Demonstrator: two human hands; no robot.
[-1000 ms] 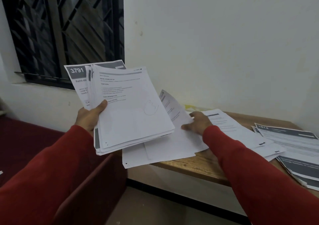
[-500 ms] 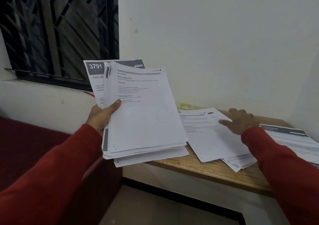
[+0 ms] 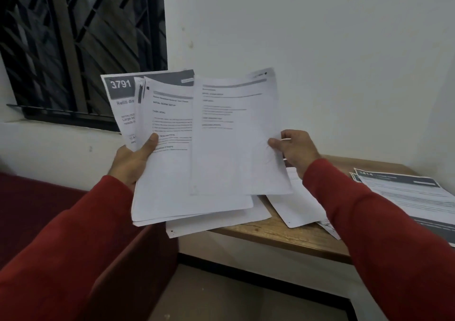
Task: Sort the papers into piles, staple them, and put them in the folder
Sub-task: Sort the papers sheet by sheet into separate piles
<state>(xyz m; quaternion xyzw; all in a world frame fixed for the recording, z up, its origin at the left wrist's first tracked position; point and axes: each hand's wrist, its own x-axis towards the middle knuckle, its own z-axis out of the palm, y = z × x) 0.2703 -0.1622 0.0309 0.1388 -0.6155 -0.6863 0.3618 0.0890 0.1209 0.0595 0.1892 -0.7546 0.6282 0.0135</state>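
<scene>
Above the table's (image 3: 283, 234) near edge, my right hand (image 3: 295, 149) has left the piles and now pinches the top sheet (image 3: 234, 148) off the stack (image 3: 172, 185) my left hand (image 3: 133, 158) grips; sorting continues.

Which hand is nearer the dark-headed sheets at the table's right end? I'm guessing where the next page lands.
Right. The right hand pinches a single sheet just left of the dark-headed sheets; the left hand grips the stack farther left.

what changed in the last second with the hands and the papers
The right hand left the white sheets lying on the wooden table, rose to the left and now pinches the right edge of the top white printed sheet, drawing it off the stack. The left hand kept its grip on the fanned stack of printed papers. The dark-headed papers on the table's right stayed put.
</scene>
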